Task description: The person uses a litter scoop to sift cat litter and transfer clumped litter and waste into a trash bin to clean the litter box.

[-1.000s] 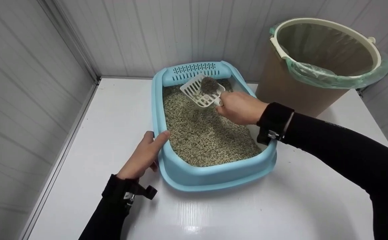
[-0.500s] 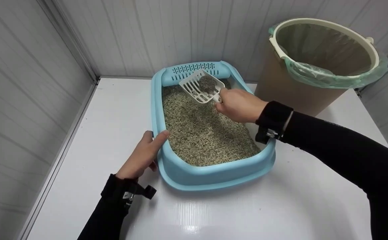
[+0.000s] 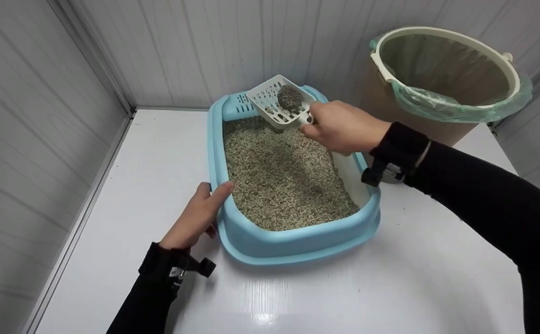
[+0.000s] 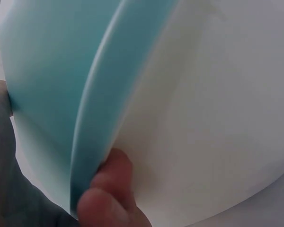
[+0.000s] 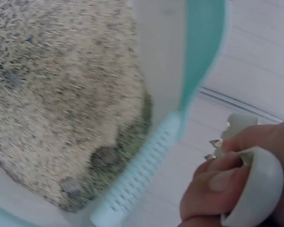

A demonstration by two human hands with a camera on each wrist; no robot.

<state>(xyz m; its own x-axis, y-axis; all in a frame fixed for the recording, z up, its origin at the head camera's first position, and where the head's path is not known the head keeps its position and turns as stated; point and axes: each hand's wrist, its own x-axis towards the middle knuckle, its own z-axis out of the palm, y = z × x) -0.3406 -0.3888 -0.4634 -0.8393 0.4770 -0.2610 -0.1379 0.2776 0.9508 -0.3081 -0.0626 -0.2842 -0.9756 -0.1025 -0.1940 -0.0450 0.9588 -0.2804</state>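
Observation:
My right hand (image 3: 346, 127) grips the handle of a white slotted litter scoop (image 3: 261, 95), held above the far end of the litter box. A dark, round clump of litter (image 3: 290, 97) and some small bits lie in it. The blue litter box (image 3: 293, 248) holds grainy litter (image 3: 284, 181). At its near left side my left hand (image 3: 196, 215) holds the rim, thumb on top; in the left wrist view fingertips (image 4: 102, 208) curl under the rim's edge. The right wrist view shows the scoop's curved handle (image 5: 267, 187) and darker lumps (image 5: 106, 156) in the litter.
A tan bin (image 3: 437, 132) with a cream ring and green plastic liner (image 3: 460, 110) stands at the back right, beside the litter box. Grey panel walls (image 3: 196, 51) close off the back and left of the white table (image 3: 158, 144). A few specks lie on the table.
My right hand has lifted the scoop up and away from me, from over the litter to over the perforated far rim. The clump stays in it. My left hand keeps its place.

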